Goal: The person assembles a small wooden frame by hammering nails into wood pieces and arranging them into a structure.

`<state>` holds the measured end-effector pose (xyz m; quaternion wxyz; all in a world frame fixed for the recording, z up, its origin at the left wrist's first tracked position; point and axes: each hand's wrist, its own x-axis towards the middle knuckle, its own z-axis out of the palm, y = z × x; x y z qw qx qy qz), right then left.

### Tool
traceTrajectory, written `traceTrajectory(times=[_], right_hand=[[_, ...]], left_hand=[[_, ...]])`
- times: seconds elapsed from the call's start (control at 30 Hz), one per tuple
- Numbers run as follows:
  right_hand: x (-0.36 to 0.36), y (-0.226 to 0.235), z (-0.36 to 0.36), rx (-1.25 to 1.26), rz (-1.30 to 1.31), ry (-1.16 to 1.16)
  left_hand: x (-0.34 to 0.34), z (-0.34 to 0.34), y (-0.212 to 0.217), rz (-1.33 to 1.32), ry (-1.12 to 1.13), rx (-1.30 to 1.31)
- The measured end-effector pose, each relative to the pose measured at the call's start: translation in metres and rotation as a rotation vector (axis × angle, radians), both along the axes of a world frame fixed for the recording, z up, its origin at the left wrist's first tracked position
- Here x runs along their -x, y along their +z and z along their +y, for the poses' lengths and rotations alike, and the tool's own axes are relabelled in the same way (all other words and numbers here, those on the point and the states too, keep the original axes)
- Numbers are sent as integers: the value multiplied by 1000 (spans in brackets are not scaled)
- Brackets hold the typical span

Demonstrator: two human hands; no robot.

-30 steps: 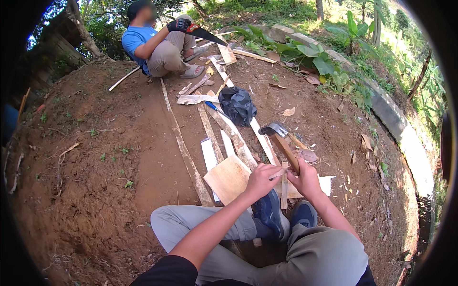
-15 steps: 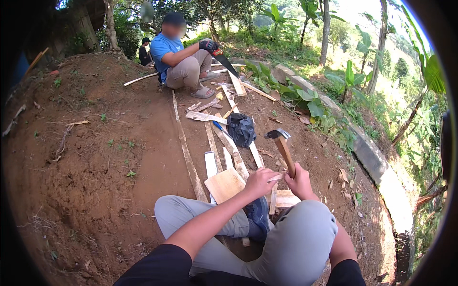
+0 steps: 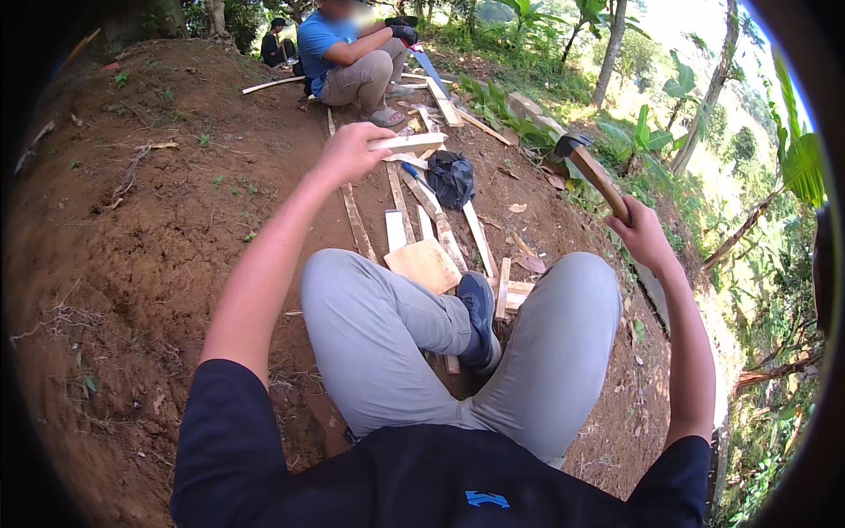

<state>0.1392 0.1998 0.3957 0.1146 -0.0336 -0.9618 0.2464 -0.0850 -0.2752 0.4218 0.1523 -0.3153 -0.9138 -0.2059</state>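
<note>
My left hand (image 3: 350, 157), raised out in front and left of centre, is closed on one end of a short pale wood strip (image 3: 415, 142). The strip points to the right. On the right side my right hand (image 3: 642, 231) grips the wooden handle of a hammer (image 3: 602, 182), its dark metal head up and away from me. Hammer and strip are well apart. Below them, between my bent knees, a square wooden board (image 3: 427, 267) lies by my dark shoe (image 3: 478, 308). A short upright-looking wood piece (image 3: 503, 289) is just right of the shoe.
Long wood strips (image 3: 354, 220) lie on the brown soil ahead, with a black plastic bag (image 3: 451, 180) and a blue-handled tool (image 3: 410, 171). A crouching person in blue (image 3: 326, 44) holds a saw (image 3: 429, 70) at a board. Another person (image 3: 272, 51) sits farther back. Plants line the right.
My hands, close together over the shoe before, have moved apart. The left has carried the wood strip up and left; the right has carried the hammer up and right. My knees have spread.
</note>
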Motion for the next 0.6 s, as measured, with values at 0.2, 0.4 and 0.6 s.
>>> traceTrajectory(times=[0.2,0.4,0.6], right_hand=[[-70,-38,49,-133,-173,-257],[-88,-41,96,-322,-545,-361],[-61,-85,157,-434,-598,-251]], left_hand=[[27,-82,-1,44,169,-168],[15,-66,-122,-292,160,-162],[40,-13,-211,-498,21,-177]])
